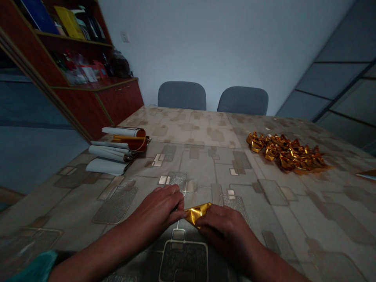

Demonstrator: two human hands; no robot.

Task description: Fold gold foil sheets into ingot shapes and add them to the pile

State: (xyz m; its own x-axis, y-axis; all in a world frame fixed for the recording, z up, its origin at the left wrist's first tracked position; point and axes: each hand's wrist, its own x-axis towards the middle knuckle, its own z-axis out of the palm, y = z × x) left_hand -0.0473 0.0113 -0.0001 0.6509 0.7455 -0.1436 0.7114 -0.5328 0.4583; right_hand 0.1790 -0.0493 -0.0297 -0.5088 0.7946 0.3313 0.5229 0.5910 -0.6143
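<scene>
Between my two hands, just above the near part of the table, is a small piece of folded gold foil paper (196, 213). My left hand (164, 205) pinches its left corner between thumb and fingers. Around the right end my right hand (225, 225) is closed, its fingertips pressing on the shiny surface and partly hiding it. To the far right lies a cluster of several folded gold foil pieces (289, 152), close together in rows. A stack of foil paper sheets with pale backs (117, 150) rests at the left, curled over.
A patterned cloth covers the table (199, 156). Two grey chairs (182, 95) stand behind its far edge, against the wall. A red-brown cabinet (117, 98) with shelves is at the left back. Part of another foil sheet (368, 174) shows at the right edge.
</scene>
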